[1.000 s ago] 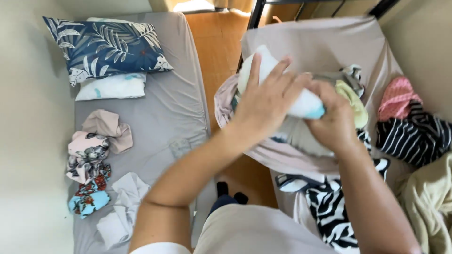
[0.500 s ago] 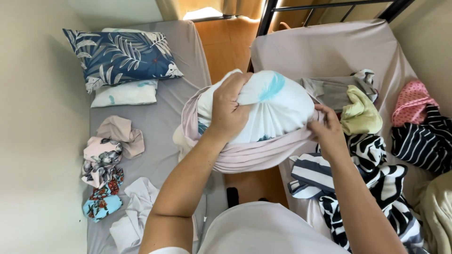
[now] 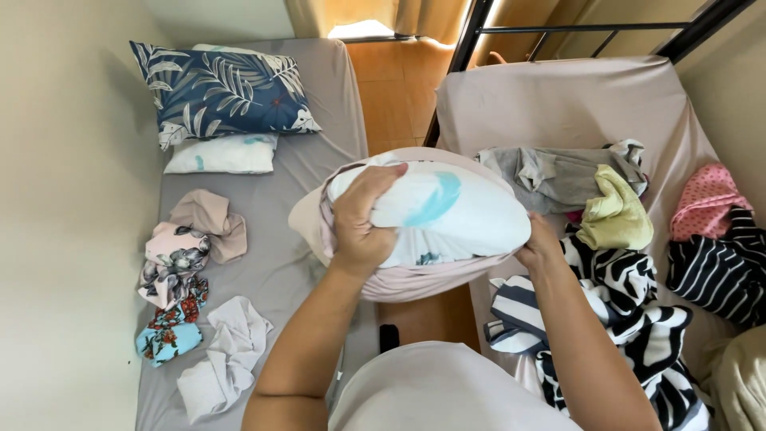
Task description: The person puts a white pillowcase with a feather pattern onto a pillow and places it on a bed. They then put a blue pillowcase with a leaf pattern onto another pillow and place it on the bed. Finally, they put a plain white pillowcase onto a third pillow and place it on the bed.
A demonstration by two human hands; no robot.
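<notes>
A white pillow with teal marks (image 3: 447, 211) is held in front of me, partly wrapped in a pale pink pillowcase (image 3: 415, 279). My left hand (image 3: 361, 223) grips the pillow's left end together with the pink fabric bunched around it. My right hand (image 3: 540, 246) holds the right end from below, its fingers mostly hidden under the pillow. The pillow hangs over the gap between two beds.
The left bed (image 3: 279, 263) carries a dark blue leaf-print pillow (image 3: 223, 92), a small white pillow (image 3: 223, 153) and several crumpled clothes (image 3: 191, 255). The right bed (image 3: 558, 104) holds a grey garment (image 3: 550, 175), yellow cloth (image 3: 614, 211), striped fabrics (image 3: 622, 311) and a pink item (image 3: 706, 199).
The pillow has come up off the right bed and toward me. The pink case now covers its lower part, and my left hand has shifted to its left end.
</notes>
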